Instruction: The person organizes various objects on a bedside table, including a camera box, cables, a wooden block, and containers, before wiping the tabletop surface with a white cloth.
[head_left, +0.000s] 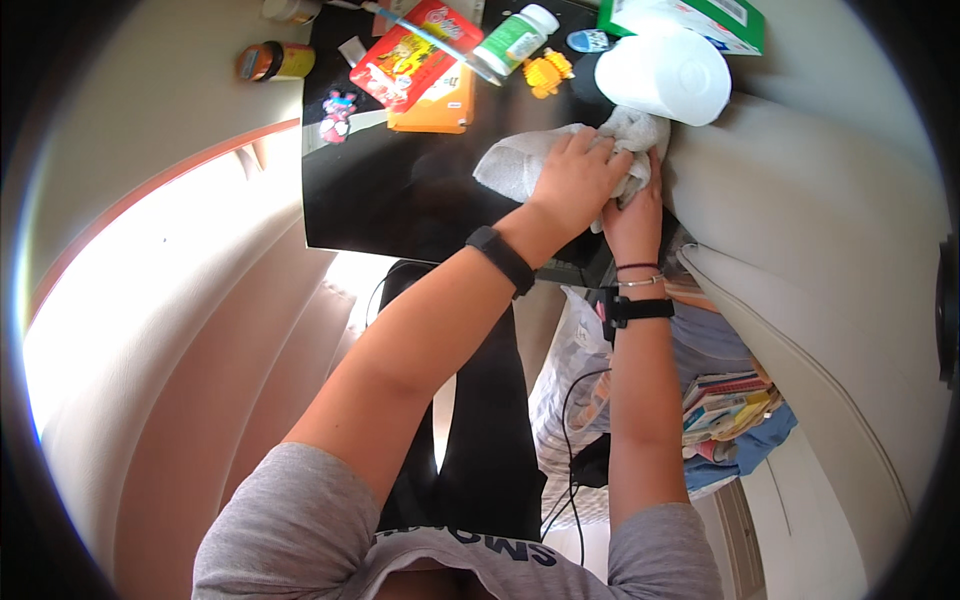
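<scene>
A crumpled pale grey towel (514, 163) lies on the right part of a glossy black tabletop (375, 199). My left hand (577, 176) presses over the towel from above, its fingers curled on the folds. Just to the right, my right hand (637, 217) grips the bunched towel near the table's right edge; its fingertips are partly hidden by cloth. A white translucent round tub (667, 75) sits directly beyond the towel, tilted in view. Close by are a yellow toy block figure (547, 73) and a small blue-and-white object (587, 40).
Farther back lie a red snack packet (412, 56), an orange packet (442, 105), a pen (435, 41), a green-labelled bottle (517, 37) and a small figurine (337, 116). A green box (739, 30) stands behind the tub. An orange-capped jar (277, 60) is at left.
</scene>
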